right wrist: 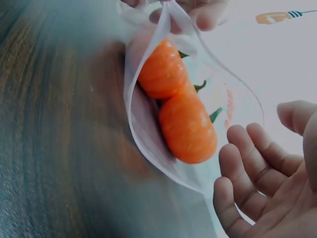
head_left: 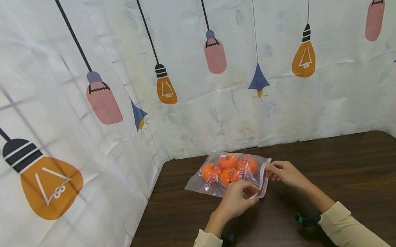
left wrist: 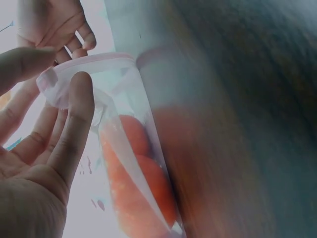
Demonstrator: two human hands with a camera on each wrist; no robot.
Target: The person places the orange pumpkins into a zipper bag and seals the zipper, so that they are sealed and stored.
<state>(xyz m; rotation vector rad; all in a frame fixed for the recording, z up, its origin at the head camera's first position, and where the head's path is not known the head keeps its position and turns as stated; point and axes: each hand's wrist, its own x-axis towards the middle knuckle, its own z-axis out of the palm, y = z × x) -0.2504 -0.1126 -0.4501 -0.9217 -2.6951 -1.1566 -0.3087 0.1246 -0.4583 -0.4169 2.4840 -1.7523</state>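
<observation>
A clear zip bag (head_left: 197, 182) with red print lies on the table, its mouth toward the right. Inside are several small orange toy pumpkins (head_left: 211, 172); green stems show in the right wrist view. My left hand (head_left: 234, 200) pinches the near corner of the bag's mouth, and in the left wrist view the pale zip strip (left wrist: 94, 60) runs between its thumb and fingers. By the far corner of the mouth is my right hand (head_left: 289, 175). Its loosely bent fingers (right wrist: 247, 168) and thumb stand apart beside the bag. The mouth gapes in the right wrist view.
A dark brown wooden table (head_left: 347, 173) carries the bag. White cloth (head_left: 198, 127) printed with hanging lamps encloses its back and sides. Dark bands sit on both wrists, below cream sleeves (head_left: 348, 224).
</observation>
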